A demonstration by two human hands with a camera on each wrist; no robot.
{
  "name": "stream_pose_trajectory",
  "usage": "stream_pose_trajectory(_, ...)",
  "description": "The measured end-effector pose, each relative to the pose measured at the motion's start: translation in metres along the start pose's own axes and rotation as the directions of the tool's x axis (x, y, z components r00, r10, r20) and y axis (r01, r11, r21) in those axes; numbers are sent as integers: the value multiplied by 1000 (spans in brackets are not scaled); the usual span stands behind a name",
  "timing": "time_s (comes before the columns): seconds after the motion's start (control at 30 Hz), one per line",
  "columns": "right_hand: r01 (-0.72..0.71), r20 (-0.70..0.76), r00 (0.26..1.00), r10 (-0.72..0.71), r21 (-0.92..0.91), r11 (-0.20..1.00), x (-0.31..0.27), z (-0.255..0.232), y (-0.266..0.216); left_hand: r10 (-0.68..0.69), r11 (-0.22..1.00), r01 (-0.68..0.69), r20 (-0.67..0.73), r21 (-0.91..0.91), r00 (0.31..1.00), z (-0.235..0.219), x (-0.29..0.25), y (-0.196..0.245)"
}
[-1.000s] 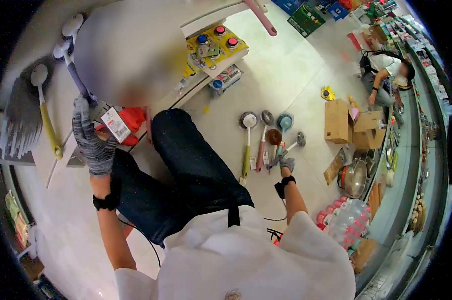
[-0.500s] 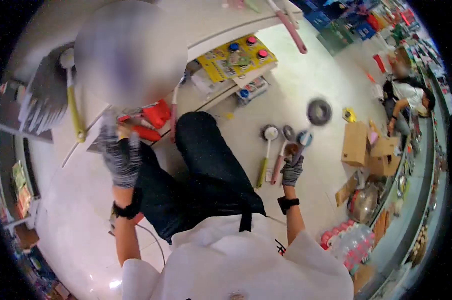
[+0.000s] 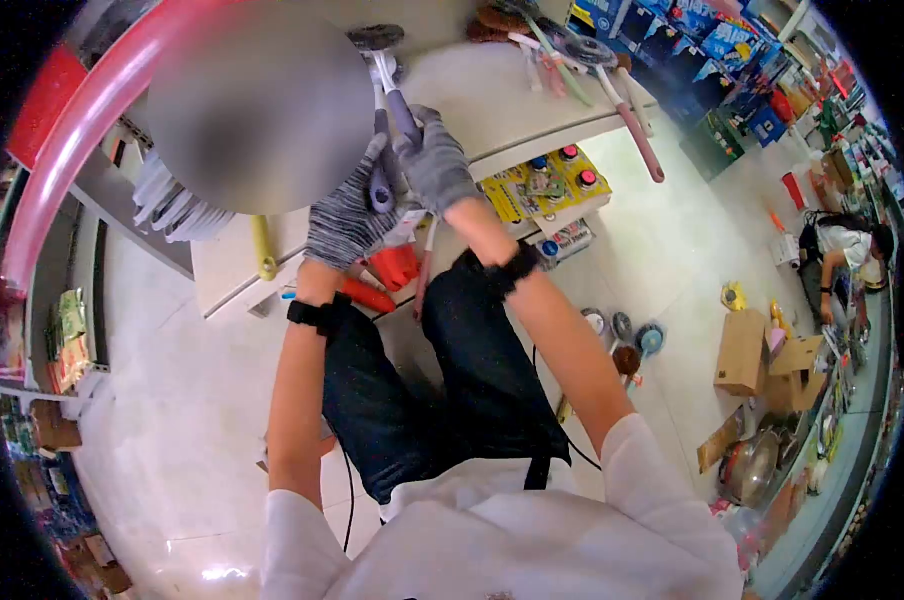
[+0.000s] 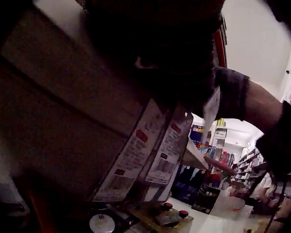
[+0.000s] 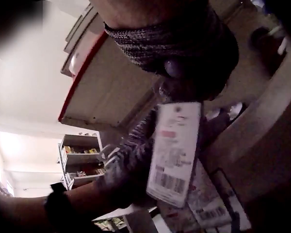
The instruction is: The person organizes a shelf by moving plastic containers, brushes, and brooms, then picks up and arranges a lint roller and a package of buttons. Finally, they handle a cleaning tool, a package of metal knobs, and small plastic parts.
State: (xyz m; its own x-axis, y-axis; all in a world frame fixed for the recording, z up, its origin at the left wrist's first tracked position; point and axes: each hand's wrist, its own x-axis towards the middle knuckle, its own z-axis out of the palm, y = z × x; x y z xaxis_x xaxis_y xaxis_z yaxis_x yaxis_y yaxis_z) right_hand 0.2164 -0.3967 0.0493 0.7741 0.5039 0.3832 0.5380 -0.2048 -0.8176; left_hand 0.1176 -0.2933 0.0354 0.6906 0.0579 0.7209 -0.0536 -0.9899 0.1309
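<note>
Purple-handled scrubbers (image 3: 403,116) are upright-looking in my view beside the white shelf (image 3: 462,100); I see the left hand (image 3: 345,220) gripping low, the right hand (image 3: 435,163) curled round one nearer its head.

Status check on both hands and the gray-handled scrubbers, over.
Right hand gripping one gray-handled scrubber. Left hand holding a second gray-handled scrubber. Price tags dangling by the hands, possible snag.
</note>
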Motion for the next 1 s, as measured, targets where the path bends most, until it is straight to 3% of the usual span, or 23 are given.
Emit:
stream_pose_trajectory(0.07,-7,20,1000,9,-76,997,22,15,1,-31,991,32,13,-132,999,-6,3,9)
stream_pose_trajectory(0.17,47,57,998,-38,-178,983,28,26,12,-70,995,72,38,-68,997,1,2,6)
stream_pose_trajectory(0.2,109,1,994,-111,-212,971,27,28,17,-84,995,86,46,-48,995,2,2,6)
stream_pose_trajectory(0.3,187,76,982,-171,-390,902,28,20,24,-57,997,60,84,-38,995,-8,5,12)
stream_pose_trajectory(0.4,188,88,982,-167,-347,919,28,7,20,-30,999,31,64,-13,997,-5,0,10)
stream_pose_trajectory(0.5,-45,177,978,112,-340,939,39,0,12,-35,997,26,116,79,993,2,1,4)
stream_pose_trajectory(0.6,-49,41,998,56,-165,985,51,3,40,-11,999,13,56,-31,998,-5,1,10)
stream_pose_trajectory(0.67,-112,58,993,103,199,974,50,1,39,-20,1000,20,79,-1,997,-9,3,11)
stream_pose_trajectory(0.7,-143,75,990,123,372,917,46,-2,35,-26,1000,25,91,14,995,-8,3,12)
stream_pose_trajectory(0.73,-184,137,983,126,628,756,40,-9,32,-26,999,23,80,34,996,-6,1,11)
stream_pose_trajectory(0.83,-467,463,873,155,703,536,46,-24,33,-56,998,53,63,41,996,2,0,9)
stream_pose_trajectory(0.93,-211,285,955,83,454,866,61,3,59,-129,991,131,79,-13,988,3,2,15)
stream_pose_trajectory(0.97,-105,209,977,33,344,933,62,7,58,-120,993,121,71,-9,990,4,2,14)
stream_pose_trajectory(1.0,-125,184,980,74,281,952,61,4,60,-109,994,110,62,-6,992,6,2,12)
